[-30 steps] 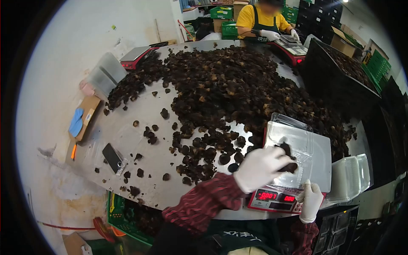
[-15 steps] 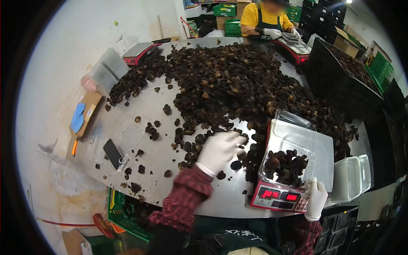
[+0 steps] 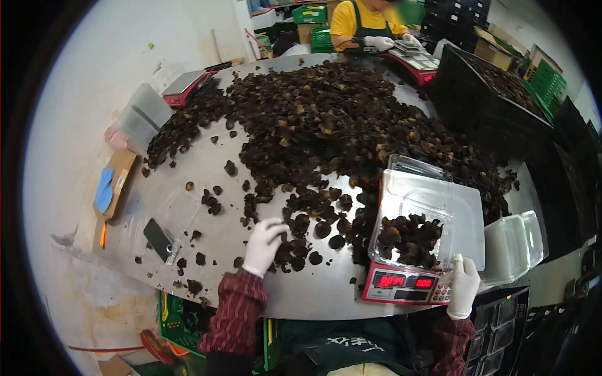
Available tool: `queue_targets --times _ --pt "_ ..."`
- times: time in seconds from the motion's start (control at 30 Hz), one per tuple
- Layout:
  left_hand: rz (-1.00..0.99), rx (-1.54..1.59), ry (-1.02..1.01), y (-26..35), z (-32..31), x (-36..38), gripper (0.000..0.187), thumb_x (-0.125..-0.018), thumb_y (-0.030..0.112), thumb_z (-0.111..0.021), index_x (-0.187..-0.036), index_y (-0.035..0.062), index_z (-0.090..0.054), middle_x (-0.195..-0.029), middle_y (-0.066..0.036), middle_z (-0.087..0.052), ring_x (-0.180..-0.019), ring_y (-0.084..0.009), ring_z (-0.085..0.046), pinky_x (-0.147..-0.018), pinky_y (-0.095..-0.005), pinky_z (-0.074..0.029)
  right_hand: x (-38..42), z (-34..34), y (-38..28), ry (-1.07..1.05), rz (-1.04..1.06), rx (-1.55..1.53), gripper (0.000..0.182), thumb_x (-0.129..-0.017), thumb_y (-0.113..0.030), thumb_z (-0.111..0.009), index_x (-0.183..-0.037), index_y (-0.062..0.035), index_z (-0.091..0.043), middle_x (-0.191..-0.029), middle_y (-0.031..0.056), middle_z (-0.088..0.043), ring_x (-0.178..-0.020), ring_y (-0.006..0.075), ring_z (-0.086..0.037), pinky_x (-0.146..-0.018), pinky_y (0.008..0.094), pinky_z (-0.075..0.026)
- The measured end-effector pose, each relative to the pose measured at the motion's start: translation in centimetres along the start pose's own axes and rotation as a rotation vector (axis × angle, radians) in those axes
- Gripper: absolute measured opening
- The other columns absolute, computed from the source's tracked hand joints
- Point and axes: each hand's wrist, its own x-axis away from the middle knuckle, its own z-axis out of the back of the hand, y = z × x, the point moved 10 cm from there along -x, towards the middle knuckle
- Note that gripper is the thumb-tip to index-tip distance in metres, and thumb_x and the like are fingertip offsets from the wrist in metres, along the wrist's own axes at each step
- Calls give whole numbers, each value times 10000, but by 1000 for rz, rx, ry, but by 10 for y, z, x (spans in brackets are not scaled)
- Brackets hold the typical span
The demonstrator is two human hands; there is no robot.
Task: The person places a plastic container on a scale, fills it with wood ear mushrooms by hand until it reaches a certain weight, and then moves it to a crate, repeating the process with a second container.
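Observation:
My left hand [image 3: 263,245], in a white glove, is open low over the metal table, fingers loosely bent and apart beside dark, curled pieces like dried wood ear mushrooms [image 3: 293,250]. No piece shows in its grasp. My right hand [image 3: 463,287], also gloved, is at the front right corner of a red scale [image 3: 401,294], fingers pointing up and thumb near the keypad; it appears to hold nothing. On the scale lies a clear plastic box [image 3: 389,200] with its lid folded back, holding a heap of mushroom pieces [image 3: 411,241]. The display reads 0.094.
A large mushroom pile [image 3: 326,119] covers the table's middle. Stacked clear boxes [image 3: 511,247] stand right of the scale. A phone [image 3: 159,240] lies on the left. A black crate [image 3: 489,106] is at the far right. Across the table, a co-worker [image 3: 364,25] handles another scale [image 3: 414,62].
My left hand has moved left and toward me, away from the spot nearer the scale. The display has risen from 0.075 to 0.094. My right hand stays by the scale's corner. The view has shifted slightly.

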Motion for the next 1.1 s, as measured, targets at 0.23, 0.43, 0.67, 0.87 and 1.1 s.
queue_targets --times 0.23,0.43,0.67,0.87,1.1 --pt "-107 -74 -109 0 -47 6 343 -697 -69 -595 -990 100 -649 -974 -89 -608 -924 -290 -570 -818 -353 -480 6 -22 -8 -74 73 -43 242 -915 -214 -607 -916 28 -609 -649 32 -579 -506 83 -541 -481 216 -419" --pt "107 494 -52 48 -35 -43 310 -733 -95 -579 -1006 26 -661 -975 -71 -641 -925 -166 -607 -837 -262 -466 4 -24 -2 -120 -13 -41 225 -914 -193 -601 -926 31 -614 -661 31 -594 -497 74 -533 -484 211 -425" --pt "-682 5 -291 265 -115 -37 397 -795 192 -670 -1184 146 -601 -1284 -97 -523 -1174 -297 -470 -998 -423 -367 0 -31 -16 -112 15 -14 254 -905 -203 -600 -924 50 -618 -655 90 -620 -552 120 -600 -511 259 -450" --pt "-526 192 -43 226 -62 -44 397 -770 160 -690 -1163 137 -636 -1230 -157 -546 -1140 -326 -509 -971 -410 -408 -6 -12 -11 -97 4 -31 244 -934 -211 -569 -878 21 -617 -665 43 -585 -537 90 -511 -507 247 -406" --pt "71 -214 -10 -11 5 -3 456 -815 235 -653 -1259 164 -574 -1344 -173 -471 -1256 -333 -418 -1047 -419 -338 -13 7 4 -22 -47 -91 259 -940 -222 -566 -838 14 -594 -560 16 -518 -448 63 -473 -450 206 -349"
